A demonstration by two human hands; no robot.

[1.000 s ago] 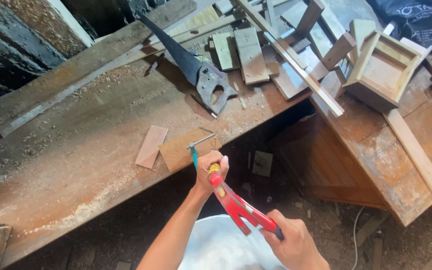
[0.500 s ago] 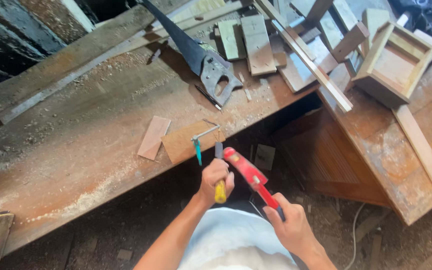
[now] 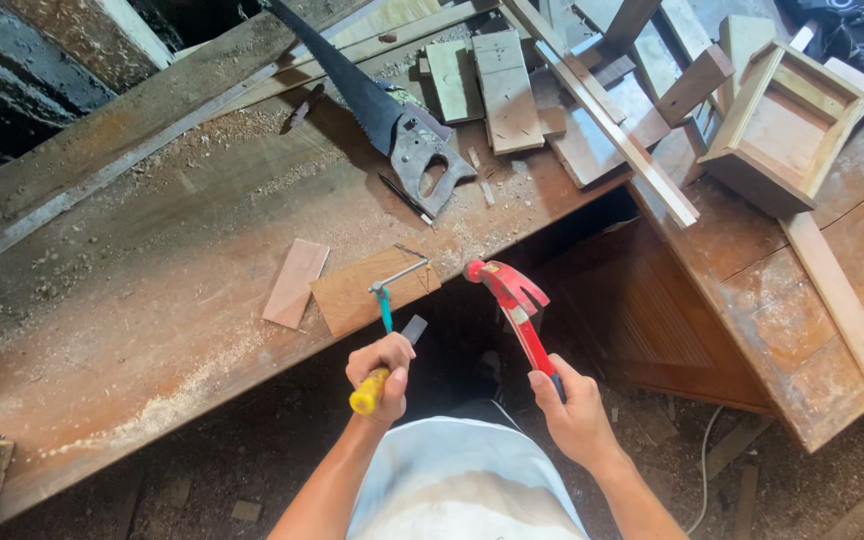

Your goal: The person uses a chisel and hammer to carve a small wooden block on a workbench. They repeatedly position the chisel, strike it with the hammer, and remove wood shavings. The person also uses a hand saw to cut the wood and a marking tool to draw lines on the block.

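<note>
The left hand [image 3: 380, 372] is gripping a yellow-handled chisel [image 3: 384, 340] at the table [image 3: 152, 300] edge; the right hand [image 3: 572, 410] is gripping a red hammer [image 3: 514, 300]. A handsaw [image 3: 382, 115] is lying beyond, nothing blocking.

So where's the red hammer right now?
In the head view, the red metal claw hammer is in the right hand, raised beside the dusty wooden workbench's edge, right of the yellow-handled chisel.

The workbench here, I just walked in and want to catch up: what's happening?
A person stands at a sawdust-strewn wooden workbench. Their left hand grips a yellow-handled chisel, its tip at a flat wooden piece on the bench edge. Their right hand holds a red hammer raised beside it, apart from the chisel. A handsaw and an open wooden box lie farther back.
</note>
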